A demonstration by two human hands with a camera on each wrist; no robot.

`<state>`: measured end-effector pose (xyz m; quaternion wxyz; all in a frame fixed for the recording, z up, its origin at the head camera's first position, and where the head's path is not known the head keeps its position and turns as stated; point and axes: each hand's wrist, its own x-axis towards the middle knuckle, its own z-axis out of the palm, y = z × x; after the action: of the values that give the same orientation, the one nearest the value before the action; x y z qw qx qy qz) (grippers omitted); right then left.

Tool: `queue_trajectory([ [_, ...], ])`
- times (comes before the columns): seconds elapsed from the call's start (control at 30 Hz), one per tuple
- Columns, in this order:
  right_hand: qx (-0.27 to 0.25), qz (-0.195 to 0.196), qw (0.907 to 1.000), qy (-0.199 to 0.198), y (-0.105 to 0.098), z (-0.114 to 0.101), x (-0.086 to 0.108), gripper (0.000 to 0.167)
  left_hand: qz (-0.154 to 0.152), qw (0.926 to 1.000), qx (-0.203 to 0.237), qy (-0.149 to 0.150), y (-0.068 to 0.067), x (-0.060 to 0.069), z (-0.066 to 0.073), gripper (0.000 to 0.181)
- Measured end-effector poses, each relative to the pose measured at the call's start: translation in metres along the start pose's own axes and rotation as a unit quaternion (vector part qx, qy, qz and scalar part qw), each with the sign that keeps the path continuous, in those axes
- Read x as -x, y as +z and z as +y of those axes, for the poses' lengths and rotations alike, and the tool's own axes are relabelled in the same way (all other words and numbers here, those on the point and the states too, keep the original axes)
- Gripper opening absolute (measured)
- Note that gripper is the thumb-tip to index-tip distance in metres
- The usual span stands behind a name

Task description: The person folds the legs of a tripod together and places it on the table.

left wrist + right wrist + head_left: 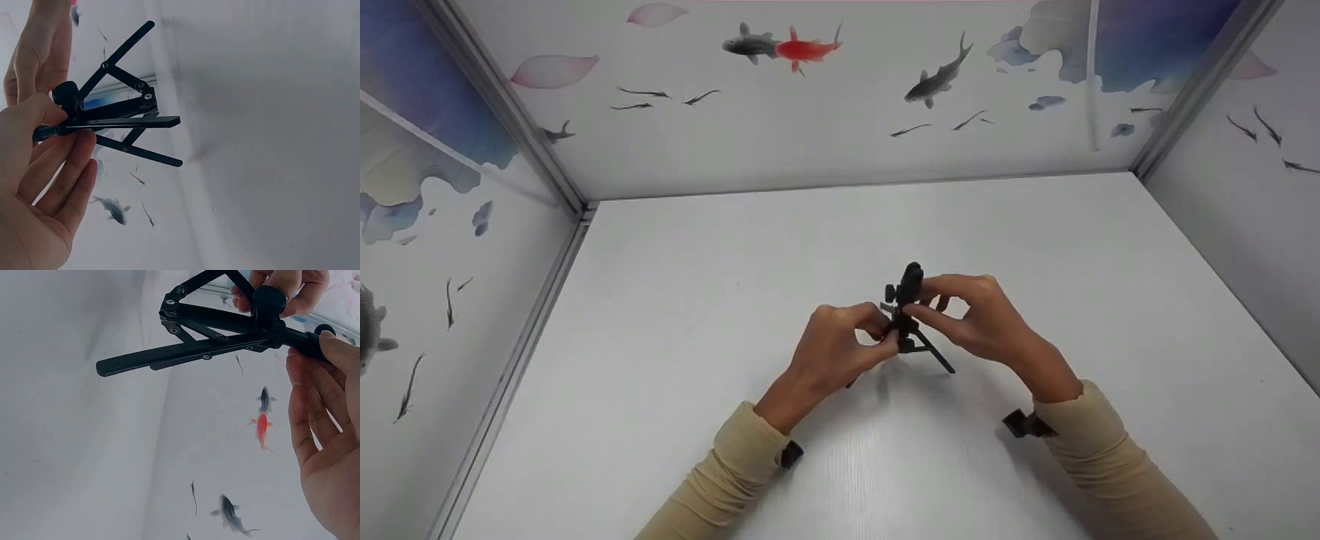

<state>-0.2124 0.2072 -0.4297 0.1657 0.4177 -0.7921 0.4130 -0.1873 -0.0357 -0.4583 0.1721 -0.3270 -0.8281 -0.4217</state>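
Note:
A small black tripod (911, 285) with spread legs is held between both hands over the middle of the table. My left hand (832, 345) pinches it at the upper end of the legs, near the hub. My right hand (994, 322) grips the column above with thumb and fingers. In the left wrist view, hinged braces join the legs (152, 121) to the centre post. A round side knob (269, 304) shows in the right wrist view, just above the collar. The tripod's top is partly hidden by the right fingers.
The white tabletop (675, 300) lies under both arms. White panels (825, 135) printed with fish and petals enclose the back and sides, joined by metal corner posts (540, 142). A small black camera (1024, 424) sits at the right cuff, another (791, 454) at the left.

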Motion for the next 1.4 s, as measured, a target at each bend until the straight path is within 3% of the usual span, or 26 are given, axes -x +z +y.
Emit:
queue_trajectory([
  [1.4, 0.009, 0.000, 0.9997, -0.024, 0.0016, 0.0015, 0.0004, 0.026, 0.020, 0.9997, 0.005, 0.010, -0.0011, 0.0004, 0.0008, 0.004],
])
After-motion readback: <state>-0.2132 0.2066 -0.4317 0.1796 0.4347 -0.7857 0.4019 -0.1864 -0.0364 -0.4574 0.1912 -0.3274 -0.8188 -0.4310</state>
